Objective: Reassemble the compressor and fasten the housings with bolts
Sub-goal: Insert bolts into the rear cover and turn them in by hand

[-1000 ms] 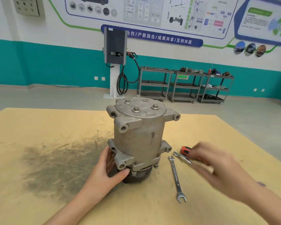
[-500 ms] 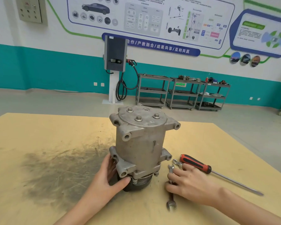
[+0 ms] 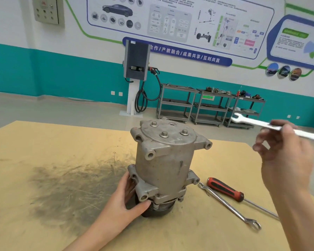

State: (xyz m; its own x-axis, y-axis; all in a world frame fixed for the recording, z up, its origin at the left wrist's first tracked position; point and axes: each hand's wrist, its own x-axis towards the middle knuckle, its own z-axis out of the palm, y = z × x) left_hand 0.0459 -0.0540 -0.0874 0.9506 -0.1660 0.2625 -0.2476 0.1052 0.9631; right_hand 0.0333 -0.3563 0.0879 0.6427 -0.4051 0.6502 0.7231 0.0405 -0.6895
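A grey metal compressor (image 3: 164,160) stands upright on the yellow table (image 3: 62,142), pulley end down. Three bolts (image 3: 164,134) sit in its top cover. My left hand (image 3: 123,201) grips the base around the lower flange and black pulley. My right hand (image 3: 283,156) is raised to the right of the compressor, above the table, and pinches an open-end wrench (image 3: 257,123). The wrench points left, with its jaw level with the compressor's top, well apart from the bolts.
A combination wrench (image 3: 227,203) and a red-handled screwdriver (image 3: 225,189) lie on the table to the right of the compressor. A dark greasy smear (image 3: 65,189) covers the table on the left. Metal carts (image 3: 207,105) and a charging post (image 3: 136,69) stand far behind.
My right hand went down to the open-end wrench on the table, gripped it and lifted it up to the right. My left hand stayed on the compressor base.
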